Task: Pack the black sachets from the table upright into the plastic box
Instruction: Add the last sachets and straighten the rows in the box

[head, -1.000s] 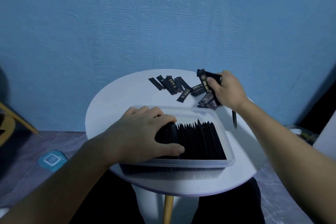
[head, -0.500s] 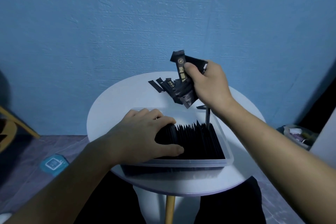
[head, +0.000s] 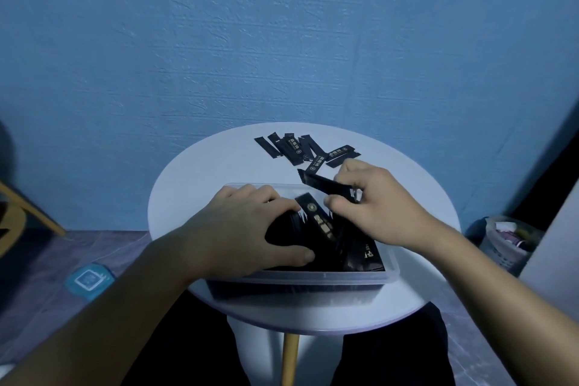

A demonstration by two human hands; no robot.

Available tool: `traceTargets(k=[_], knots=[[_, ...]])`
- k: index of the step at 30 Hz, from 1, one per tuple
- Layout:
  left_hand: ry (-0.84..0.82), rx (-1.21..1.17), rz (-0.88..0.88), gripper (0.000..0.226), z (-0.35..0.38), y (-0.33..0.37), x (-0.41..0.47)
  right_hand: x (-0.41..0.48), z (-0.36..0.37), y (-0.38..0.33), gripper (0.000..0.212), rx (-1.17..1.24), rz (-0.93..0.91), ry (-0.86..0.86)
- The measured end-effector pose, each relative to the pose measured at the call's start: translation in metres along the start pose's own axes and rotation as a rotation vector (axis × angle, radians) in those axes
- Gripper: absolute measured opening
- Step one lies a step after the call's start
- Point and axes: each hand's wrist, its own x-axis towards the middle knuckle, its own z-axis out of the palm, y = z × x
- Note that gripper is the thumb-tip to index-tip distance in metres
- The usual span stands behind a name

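Note:
A clear plastic box (head: 326, 278) sits at the near side of the round white table (head: 194, 178), packed with upright black sachets. My left hand (head: 244, 229) grips the left part of that packed row (head: 282, 229), thumb along its near side. My right hand (head: 379, 207) holds a black sachet (head: 326, 185) over the box, pinched between fingers and thumb. Another sachet (head: 319, 222) with gold print lies slanted on top of the row, and one (head: 366, 255) lies flat at the box's right end. Several loose sachets (head: 297, 150) lie at the table's far side.
A blue wall stands behind the table. A wooden chair leg (head: 34, 213) shows at the left, a blue tag (head: 89, 279) lies on the floor, and a bin (head: 507, 241) stands at the right. The table's wooden leg (head: 289, 357) is below.
My right hand lifted a bunch of sachets from the table's far side, then came down over the box, where sachets now lie on the row. My left hand stayed on the row.

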Motion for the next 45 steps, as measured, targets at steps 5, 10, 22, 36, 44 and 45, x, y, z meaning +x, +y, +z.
traceTargets(k=[5, 10, 22, 36, 44, 45], knots=[[0.022, 0.013, 0.005, 0.098, 0.000, 0.000, -0.001, -0.011, -0.009, -0.003, 0.028, -0.130, -0.006, -0.119], [0.031, 0.004, 0.007, 0.096, 0.000, 0.000, 0.000, -0.021, -0.026, -0.012, 0.030, -0.095, 0.040, -0.205], [0.056, -0.011, 0.024, 0.082, 0.002, 0.000, 0.000, -0.021, 0.012, -0.048, 0.045, -0.237, 0.239, -0.073], [0.001, -0.004, 0.021, 0.089, -0.001, -0.002, 0.003, -0.022, 0.018, -0.062, 0.030, -0.200, 0.393, -0.014], [-0.044, -0.003, -0.017, 0.101, -0.005, 0.000, 0.008, -0.030, 0.016, -0.061, 0.017, -0.008, 0.416, 0.043], [-0.033, -0.001, -0.019, 0.101, -0.004, 0.001, 0.007, -0.030, 0.016, -0.062, 0.017, -0.001, 0.413, 0.027]])
